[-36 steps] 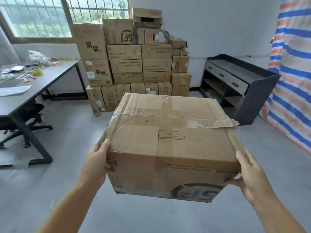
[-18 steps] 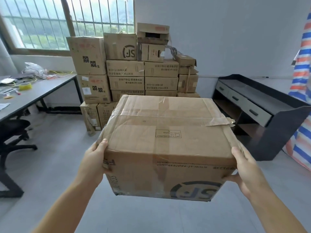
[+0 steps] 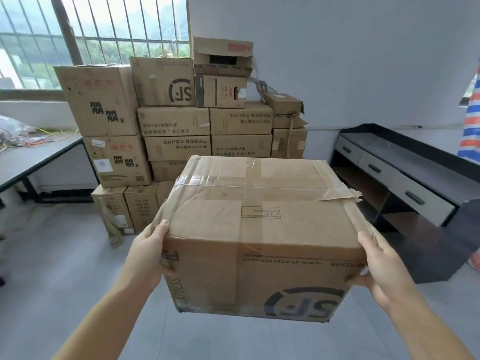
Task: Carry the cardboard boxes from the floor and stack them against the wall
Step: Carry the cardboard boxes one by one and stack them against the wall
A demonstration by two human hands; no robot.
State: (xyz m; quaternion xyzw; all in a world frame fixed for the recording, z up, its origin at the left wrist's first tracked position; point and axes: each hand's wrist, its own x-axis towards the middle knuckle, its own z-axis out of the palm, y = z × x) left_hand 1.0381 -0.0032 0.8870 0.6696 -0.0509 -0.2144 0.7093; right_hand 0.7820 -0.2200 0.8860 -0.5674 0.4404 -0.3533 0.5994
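Observation:
I carry a large taped cardboard box (image 3: 259, 216) in front of me, off the floor, its SF logo upside down on the near face. My left hand (image 3: 148, 255) grips its left near corner, thumb on the top edge. My right hand (image 3: 379, 266) grips the right near corner the same way. Straight ahead, a stack of cardboard boxes (image 3: 176, 120) stands several rows high against the wall and window. The carried box hides the stack's lower right part.
A grey desk (image 3: 39, 157) with cables stands at the left. A black cabinet with grey drawers (image 3: 405, 188) stands on the right, beside a striped tarp (image 3: 470, 120). Grey floor (image 3: 65, 255) lies between me and the stack.
The stack, desk and cabinet have grown larger and closer in view as I walk forward with the box. My grip on the box is unchanged.

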